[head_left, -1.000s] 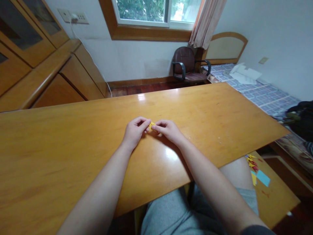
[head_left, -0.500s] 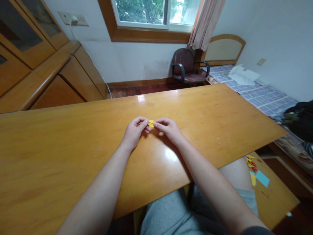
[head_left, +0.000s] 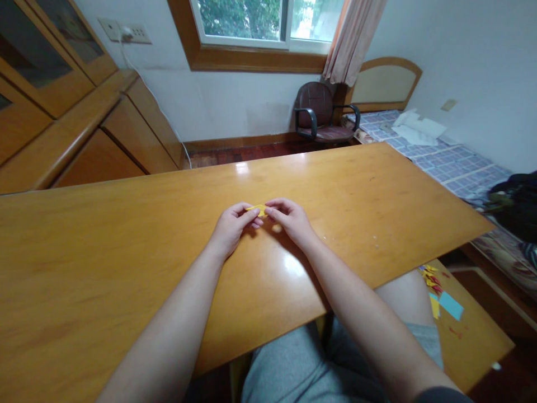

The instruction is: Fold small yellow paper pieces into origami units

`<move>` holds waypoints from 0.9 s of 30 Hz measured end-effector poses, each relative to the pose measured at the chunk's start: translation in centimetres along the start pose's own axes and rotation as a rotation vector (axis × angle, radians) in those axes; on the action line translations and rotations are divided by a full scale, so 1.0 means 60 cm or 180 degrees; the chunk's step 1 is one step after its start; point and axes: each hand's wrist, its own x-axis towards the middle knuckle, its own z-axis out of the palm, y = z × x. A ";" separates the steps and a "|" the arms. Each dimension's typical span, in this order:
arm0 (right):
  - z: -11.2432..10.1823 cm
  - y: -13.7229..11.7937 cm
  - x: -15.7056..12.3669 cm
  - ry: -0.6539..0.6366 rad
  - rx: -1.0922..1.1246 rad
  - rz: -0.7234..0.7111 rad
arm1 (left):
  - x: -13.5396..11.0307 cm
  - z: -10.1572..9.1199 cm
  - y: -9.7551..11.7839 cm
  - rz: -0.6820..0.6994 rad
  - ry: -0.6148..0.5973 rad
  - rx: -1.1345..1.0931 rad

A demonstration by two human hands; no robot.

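A small folded piece of yellow paper (head_left: pixel 259 210) sits between my two hands, just above the middle of a long wooden table (head_left: pixel 126 240). My left hand (head_left: pixel 232 226) pinches its left end with curled fingers. My right hand (head_left: pixel 290 220) pinches its right end the same way. Most of the paper is hidden by my fingertips.
A low wooden stool (head_left: pixel 470 330) at my right knee carries several scraps of yellow, red and blue paper (head_left: pixel 438 291). Behind the table stand a dark office chair (head_left: pixel 319 115), a bed (head_left: pixel 444 157) with white cloth, and wooden cabinets (head_left: pixel 62 106) on the left.
Both hands have lifted slightly and drawn closer over the yellow paper, and the paper now lies flatter between the fingertips. The arms stay in place.
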 end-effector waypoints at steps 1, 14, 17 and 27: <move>0.000 0.000 0.000 -0.0032 0.0026 0.0010 | 0.000 0.000 0.001 0.0005 0.0034 -0.0028; 0.002 -0.016 -0.005 -0.0141 0.0265 0.0183 | -0.001 0.002 0.005 -0.0109 -0.0056 -0.0235; 0.002 -0.013 -0.004 -0.0109 0.0378 0.0199 | 0.000 0.002 0.003 -0.0070 -0.0068 -0.0078; 0.003 -0.008 0.000 0.0022 0.0880 0.0305 | 0.001 0.000 -0.004 0.0025 -0.0279 0.0087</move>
